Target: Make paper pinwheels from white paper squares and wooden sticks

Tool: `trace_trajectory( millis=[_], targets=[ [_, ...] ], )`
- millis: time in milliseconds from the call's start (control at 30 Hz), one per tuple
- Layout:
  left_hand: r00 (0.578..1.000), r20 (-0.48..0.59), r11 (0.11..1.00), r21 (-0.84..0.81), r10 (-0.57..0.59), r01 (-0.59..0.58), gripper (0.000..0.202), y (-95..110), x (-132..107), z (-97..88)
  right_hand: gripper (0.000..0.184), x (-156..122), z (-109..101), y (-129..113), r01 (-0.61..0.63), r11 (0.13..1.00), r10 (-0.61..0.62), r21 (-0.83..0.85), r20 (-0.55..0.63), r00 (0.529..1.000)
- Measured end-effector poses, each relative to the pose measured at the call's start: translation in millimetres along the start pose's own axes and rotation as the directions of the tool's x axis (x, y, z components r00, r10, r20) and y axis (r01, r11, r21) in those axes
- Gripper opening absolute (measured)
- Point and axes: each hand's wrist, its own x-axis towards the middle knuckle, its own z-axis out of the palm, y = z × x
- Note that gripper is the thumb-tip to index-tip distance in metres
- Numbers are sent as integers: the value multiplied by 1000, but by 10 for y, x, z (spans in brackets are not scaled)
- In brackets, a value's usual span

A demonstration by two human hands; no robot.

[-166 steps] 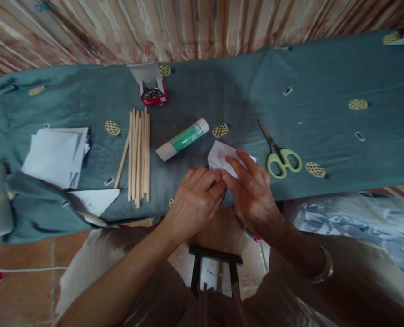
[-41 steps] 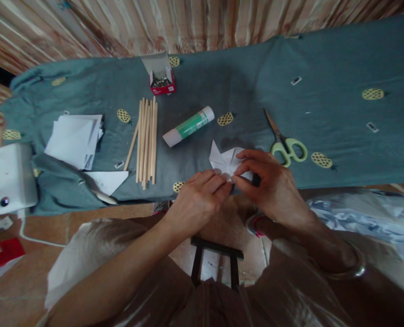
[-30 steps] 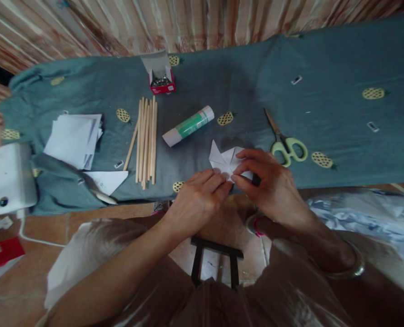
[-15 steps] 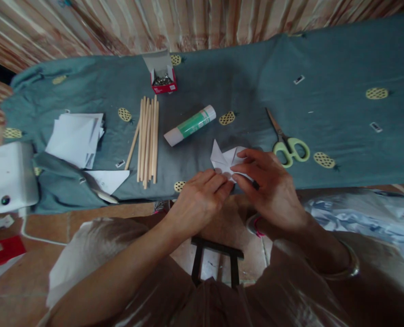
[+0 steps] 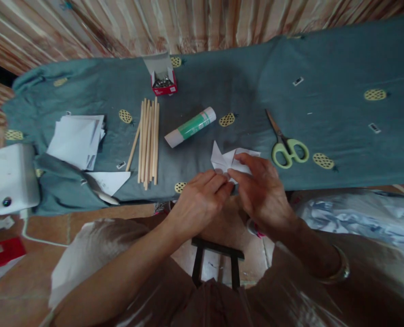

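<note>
A white paper pinwheel, partly folded with one pointed flap standing up, is at the table's near edge. My left hand has its fingers closed on the pinwheel's lower left side. From the right, my right hand grips the same paper, thumb and index finger near its centre; the fingers cover part of it. A glue stick with a green label lies just beyond, up and to the left. Green-handled scissors rest to the right of my right hand, blades closed and pointing away.
Left of the glue stick lie several wooden sticks. Behind them stands an open red box of small metal pins. A stack of white paper, a cut paper piece and a white device with a cable are farther left.
My right hand has shifted slightly left and down on the pinwheel, uncovering its right-hand flap. My left hand stays in place.
</note>
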Motion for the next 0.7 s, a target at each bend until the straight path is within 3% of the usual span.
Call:
trace_trajectory(
  millis=[267, 367, 567, 700],
  targets=[
    [1000, -3, 1000, -13, -9, 9, 20, -18, -3, 1, 21, 0, 130, -47, 13, 998, -22, -61, -141, 990],
    [1000, 1, 1000, 1, -7, 7, 20, -25, 7, 10, 22, 18, 136, -51, 12, 996, -24, -85, -133, 991],
    [1000, 10, 1000, 15, -16, 16, 18, -15, 15, 13, 22, 22, -1, -17, 18, 999, -22, -46, -91, 996],
    [1000, 20, 1000, 20, -7, 6, 19, -34, -3, 5, 24, 32, -118, 69, -18, 1000, 17, -4, -142, 990]
  ],
)
